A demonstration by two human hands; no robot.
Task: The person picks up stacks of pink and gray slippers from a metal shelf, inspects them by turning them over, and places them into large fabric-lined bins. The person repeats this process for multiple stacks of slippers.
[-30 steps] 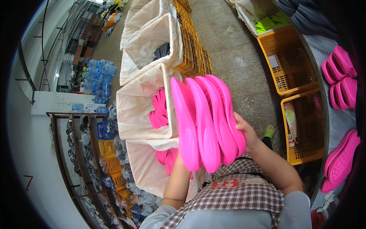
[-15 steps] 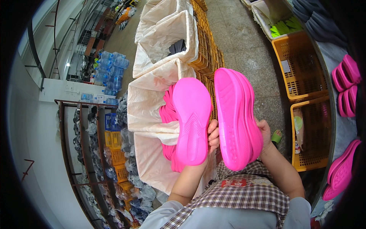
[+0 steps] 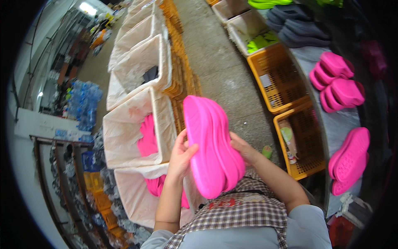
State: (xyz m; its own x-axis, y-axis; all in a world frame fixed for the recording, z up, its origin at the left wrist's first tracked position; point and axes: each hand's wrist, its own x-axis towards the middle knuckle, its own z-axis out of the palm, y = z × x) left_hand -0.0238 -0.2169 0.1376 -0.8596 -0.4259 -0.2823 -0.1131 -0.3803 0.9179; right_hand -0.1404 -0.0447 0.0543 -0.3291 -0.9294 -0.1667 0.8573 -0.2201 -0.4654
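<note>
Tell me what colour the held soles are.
The soles are bright pink; the head view shows them best.

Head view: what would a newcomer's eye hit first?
The bright pink soles at the centre, held between the left hand and right hand, likely jump out first. Next come more pink soles on the grey table at right, and the row of cloth-lined bins left of centre.

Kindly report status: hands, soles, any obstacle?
Left hand, right hand: both gripping pink soles. Soles bundled side by side. Nothing visibly in the way.
</note>
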